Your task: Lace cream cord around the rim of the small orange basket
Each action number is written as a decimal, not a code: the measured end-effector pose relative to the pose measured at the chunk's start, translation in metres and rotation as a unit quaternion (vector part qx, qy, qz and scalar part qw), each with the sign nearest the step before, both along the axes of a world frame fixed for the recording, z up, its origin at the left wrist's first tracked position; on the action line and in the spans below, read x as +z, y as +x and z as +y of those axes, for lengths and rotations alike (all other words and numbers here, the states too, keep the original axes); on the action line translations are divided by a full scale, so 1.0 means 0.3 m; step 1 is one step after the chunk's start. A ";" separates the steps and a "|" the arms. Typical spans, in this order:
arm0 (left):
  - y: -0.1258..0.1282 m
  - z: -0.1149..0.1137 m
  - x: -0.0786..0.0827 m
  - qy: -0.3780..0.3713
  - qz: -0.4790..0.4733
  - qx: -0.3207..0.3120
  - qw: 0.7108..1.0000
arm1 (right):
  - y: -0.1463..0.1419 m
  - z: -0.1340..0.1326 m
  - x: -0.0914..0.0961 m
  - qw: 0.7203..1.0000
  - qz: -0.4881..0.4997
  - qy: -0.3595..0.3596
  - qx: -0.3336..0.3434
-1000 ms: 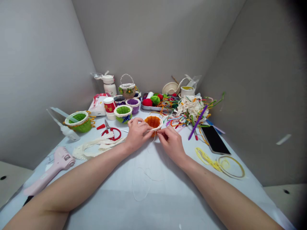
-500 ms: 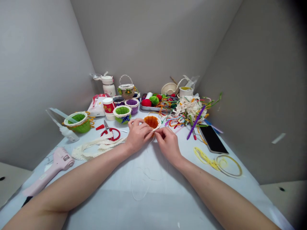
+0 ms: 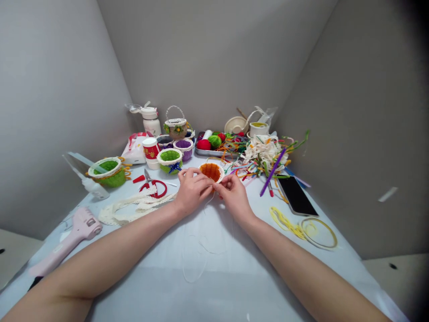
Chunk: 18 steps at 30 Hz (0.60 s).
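Note:
A small orange woven basket (image 3: 211, 171) with a white rim stands in the middle of the table. My left hand (image 3: 191, 189) is closed round its near left side, fingers on the rim. My right hand (image 3: 234, 195) pinches a thin white string (image 3: 201, 243) at the basket's near right rim. The string trails in loose loops over the white tabletop toward me.
Red scissors (image 3: 154, 185), white lace trim (image 3: 130, 206) and a pink glue gun (image 3: 72, 237) lie at left. Green baskets (image 3: 107, 171) and cups stand behind. A tray of yarn balls (image 3: 214, 142), a heap of pipe cleaners (image 3: 264, 156), a phone (image 3: 296, 196) and a yellow ring (image 3: 318, 232) lie at right.
My right hand has slid left, closer to the basket and my left hand. The view has shifted slightly.

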<state>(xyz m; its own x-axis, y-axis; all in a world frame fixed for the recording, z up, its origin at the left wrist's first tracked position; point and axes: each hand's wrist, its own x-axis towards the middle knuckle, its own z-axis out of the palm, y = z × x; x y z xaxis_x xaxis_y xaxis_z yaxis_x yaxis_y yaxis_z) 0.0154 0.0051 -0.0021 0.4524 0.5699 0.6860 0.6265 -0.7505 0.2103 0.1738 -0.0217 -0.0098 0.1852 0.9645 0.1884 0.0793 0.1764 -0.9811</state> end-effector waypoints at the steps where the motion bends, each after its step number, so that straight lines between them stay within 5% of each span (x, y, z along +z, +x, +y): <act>1: -0.001 0.001 -0.002 0.000 -0.001 0.003 1.000 | 0.013 -0.001 0.016 0.998 -0.063 0.029 -0.011; 4: -0.002 0.000 -0.005 0.000 -0.003 0.008 1.000 | 0.051 0.004 0.077 0.949 -0.286 0.125 -0.049; 8: -0.006 -0.001 -0.006 -0.005 -0.003 0.009 1.000 | 0.066 0.041 0.150 0.892 -0.443 0.086 0.006; 14: -0.017 0.011 -0.011 -0.023 0.000 0.008 1.000 | 0.024 0.098 0.176 0.861 -0.501 0.048 0.076; 18: -0.020 0.019 -0.006 -0.033 0.004 0.004 0.999 | 0.001 0.131 0.150 0.884 -0.457 0.093 0.042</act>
<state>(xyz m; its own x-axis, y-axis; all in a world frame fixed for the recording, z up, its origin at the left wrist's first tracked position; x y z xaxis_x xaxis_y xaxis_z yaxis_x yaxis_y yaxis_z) 0.0093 0.0107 -0.0039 0.4524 0.6182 0.6428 0.6345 -0.7296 0.2551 0.1741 0.0177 0.0351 -0.1970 0.9038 0.3799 0.8021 0.3714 -0.4677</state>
